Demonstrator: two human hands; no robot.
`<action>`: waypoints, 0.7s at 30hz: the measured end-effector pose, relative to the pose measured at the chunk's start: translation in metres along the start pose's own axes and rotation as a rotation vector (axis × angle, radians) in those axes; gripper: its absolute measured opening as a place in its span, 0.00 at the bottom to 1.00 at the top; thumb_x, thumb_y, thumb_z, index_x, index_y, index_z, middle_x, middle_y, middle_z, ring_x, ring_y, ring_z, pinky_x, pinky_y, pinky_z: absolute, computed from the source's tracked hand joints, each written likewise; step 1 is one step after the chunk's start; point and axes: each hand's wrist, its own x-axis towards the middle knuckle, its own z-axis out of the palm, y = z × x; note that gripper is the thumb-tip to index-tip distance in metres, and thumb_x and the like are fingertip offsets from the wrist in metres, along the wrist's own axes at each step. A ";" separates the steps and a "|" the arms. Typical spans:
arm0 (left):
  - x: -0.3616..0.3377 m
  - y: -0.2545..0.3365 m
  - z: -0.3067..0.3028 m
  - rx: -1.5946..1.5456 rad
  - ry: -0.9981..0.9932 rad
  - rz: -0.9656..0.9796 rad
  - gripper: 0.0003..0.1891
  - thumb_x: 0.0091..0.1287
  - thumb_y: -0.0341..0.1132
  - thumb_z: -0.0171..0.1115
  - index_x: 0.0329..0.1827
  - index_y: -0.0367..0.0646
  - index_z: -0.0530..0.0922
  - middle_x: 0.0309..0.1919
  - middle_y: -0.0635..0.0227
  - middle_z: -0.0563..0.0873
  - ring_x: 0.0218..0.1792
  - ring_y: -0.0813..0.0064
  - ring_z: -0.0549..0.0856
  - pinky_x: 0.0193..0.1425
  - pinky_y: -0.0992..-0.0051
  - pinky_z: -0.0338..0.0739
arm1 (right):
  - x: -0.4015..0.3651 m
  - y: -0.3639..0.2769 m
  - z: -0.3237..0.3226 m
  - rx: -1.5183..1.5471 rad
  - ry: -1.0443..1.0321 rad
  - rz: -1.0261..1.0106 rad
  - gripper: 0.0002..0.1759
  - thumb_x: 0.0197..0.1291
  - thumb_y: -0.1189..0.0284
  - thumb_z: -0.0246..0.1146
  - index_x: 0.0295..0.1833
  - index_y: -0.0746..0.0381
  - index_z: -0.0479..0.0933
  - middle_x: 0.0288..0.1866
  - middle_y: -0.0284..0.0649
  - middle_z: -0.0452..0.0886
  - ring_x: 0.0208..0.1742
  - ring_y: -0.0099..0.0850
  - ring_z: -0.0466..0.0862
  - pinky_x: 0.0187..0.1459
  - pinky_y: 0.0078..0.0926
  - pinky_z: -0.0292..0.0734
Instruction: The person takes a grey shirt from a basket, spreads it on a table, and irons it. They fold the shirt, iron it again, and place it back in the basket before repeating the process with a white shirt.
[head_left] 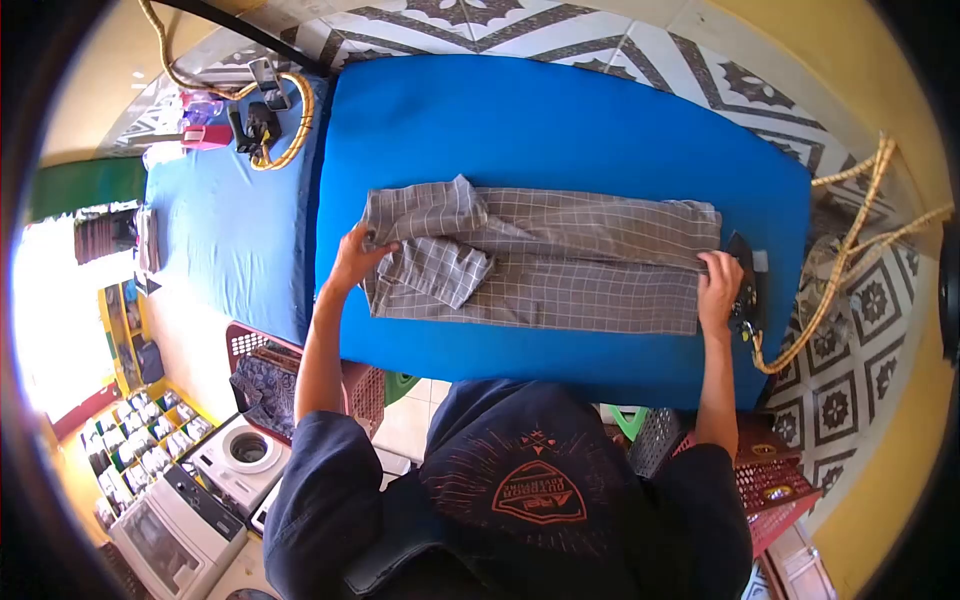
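A grey checked shirt (590, 250) lies lengthwise across the blue padded table (560, 120), its two sides folded inward. One short sleeve (440, 272) is laid back over the body near the left end. My left hand (356, 262) pinches the fabric at the left end between thumb and fingers. At the opposite end, my right hand (718, 285) grips the edge of the shirt, fingers curled on it. Just beyond that hand stands a dark iron (744, 275), partly hidden by it, with a yellow wrapped cord (815, 320).
A second, paler blue table (225, 235) adjoins on the left, with a phone (265, 78), a black object (258, 125) and a coiled yellow cord (300, 130). Baskets (365, 395) stand below the table's front edge. Washing machines (240, 450) are at lower left.
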 end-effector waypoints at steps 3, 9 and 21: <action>-0.022 0.005 0.027 -0.075 0.070 -0.003 0.28 0.60 0.43 0.79 0.58 0.35 0.82 0.46 0.61 0.90 0.54 0.67 0.86 0.61 0.67 0.77 | -0.023 -0.001 0.024 0.002 -0.028 0.054 0.24 0.45 0.87 0.70 0.50 0.58 0.81 0.48 0.38 0.77 0.54 0.42 0.78 0.59 0.45 0.70; -0.019 -0.024 0.054 -0.515 0.411 -0.043 0.17 0.73 0.43 0.68 0.48 0.34 0.81 0.40 0.70 0.83 0.44 0.80 0.81 0.51 0.76 0.74 | -0.035 0.003 0.026 -0.008 -0.006 0.070 0.19 0.48 0.84 0.70 0.47 0.57 0.83 0.47 0.37 0.78 0.54 0.40 0.78 0.57 0.44 0.70; -0.064 -0.057 0.061 -0.478 0.427 -0.032 0.10 0.71 0.35 0.69 0.45 0.36 0.81 0.40 0.69 0.84 0.47 0.77 0.82 0.56 0.74 0.75 | 0.069 0.054 0.057 0.375 -0.089 0.085 0.17 0.58 0.60 0.74 0.53 0.49 0.85 0.50 0.34 0.86 0.60 0.42 0.76 0.62 0.43 0.70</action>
